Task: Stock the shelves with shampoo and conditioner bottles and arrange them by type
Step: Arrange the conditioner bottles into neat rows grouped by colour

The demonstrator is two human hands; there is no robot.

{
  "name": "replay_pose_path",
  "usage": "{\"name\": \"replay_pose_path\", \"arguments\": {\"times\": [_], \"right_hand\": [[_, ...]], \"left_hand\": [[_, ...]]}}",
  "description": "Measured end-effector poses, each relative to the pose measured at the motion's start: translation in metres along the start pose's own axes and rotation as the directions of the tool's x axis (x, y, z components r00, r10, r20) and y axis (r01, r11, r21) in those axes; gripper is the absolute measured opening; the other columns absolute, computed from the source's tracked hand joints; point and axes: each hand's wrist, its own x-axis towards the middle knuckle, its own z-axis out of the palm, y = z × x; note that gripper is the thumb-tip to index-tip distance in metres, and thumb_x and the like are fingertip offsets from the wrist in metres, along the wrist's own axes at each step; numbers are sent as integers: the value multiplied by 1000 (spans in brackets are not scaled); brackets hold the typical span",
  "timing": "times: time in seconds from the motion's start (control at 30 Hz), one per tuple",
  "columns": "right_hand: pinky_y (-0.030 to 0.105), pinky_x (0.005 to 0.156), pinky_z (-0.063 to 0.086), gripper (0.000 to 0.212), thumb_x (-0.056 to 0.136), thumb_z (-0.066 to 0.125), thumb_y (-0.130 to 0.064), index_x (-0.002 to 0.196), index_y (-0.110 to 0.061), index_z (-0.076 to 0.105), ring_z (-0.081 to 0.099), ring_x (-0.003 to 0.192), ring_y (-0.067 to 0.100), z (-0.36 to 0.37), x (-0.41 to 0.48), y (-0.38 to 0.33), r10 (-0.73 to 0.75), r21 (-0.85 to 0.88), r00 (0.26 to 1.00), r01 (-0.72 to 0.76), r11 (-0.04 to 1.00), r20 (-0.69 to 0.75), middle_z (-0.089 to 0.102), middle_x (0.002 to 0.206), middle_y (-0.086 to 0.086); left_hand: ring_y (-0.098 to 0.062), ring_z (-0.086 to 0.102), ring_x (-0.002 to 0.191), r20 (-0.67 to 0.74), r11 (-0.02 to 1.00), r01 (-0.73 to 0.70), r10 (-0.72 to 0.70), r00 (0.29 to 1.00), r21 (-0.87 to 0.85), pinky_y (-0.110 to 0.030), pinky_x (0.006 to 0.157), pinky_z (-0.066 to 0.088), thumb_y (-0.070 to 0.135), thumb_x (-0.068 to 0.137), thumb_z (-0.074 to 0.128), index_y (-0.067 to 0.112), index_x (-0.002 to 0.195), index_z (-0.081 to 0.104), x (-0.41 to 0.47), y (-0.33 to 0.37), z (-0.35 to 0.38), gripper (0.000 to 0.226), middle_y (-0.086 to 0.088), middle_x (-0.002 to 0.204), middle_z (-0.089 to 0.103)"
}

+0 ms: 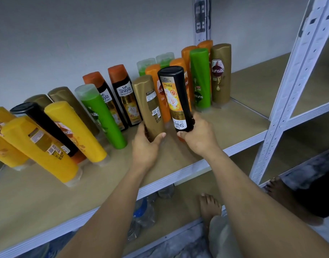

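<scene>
My left hand (145,144) grips a gold plastic bottle (149,107) — my right hand (197,135) an inverted black plastic bottle (175,95), both over the beige shelf (234,123).

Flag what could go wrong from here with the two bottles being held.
1. The right hand holds the black Shayla bottle label upside down; it might get shelved inverted, unlike the two upright Shayla bottles.
2. The gold bottle in the left hand sits close to the orange Sunsilk bottles; a nudge could topple them.
</scene>
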Motion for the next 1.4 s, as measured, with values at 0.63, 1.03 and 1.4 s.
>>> {"name": "replay_pose_path", "arguments": {"times": [0.63, 1.03, 1.4], "right_hand": [[25, 68, 44, 21, 86, 79, -25, 97, -23, 62, 59, 77, 10, 22, -48, -40, -86, 10, 996, 86, 996, -7, 60, 81, -6], [32, 89, 54, 59, 87, 78, -29, 139, -20, 53, 65, 97, 12, 128, -69, -92, -276, 13, 929, 282, 959, 246, 66, 114, -2], [39, 98, 52, 68, 85, 79, -32, 144, -23, 45, 62, 117, 22, 203, -60, -106, -259, 20, 927, 264, 964, 271, 65, 130, 2]], "left_hand": [[-5, 69, 92, -84, 984, 103, -91, 992, 148, -28, 83, 56, 12, 93, 70, 30, 99, 69, -115, -21, -164, 18, 17, 95, 72], [-17, 61, 107, -391, 965, 254, -210, 896, 63, -44, 93, 54, 45, 77, 85, 28, 129, 40, -72, -55, -218, 71, 2, 126, 55], [15, 60, 83, -315, 977, 208, -183, 931, 48, -9, 68, 42, 31, 88, 76, 33, 111, 56, -67, -69, -224, 30, 22, 93, 66]]}}
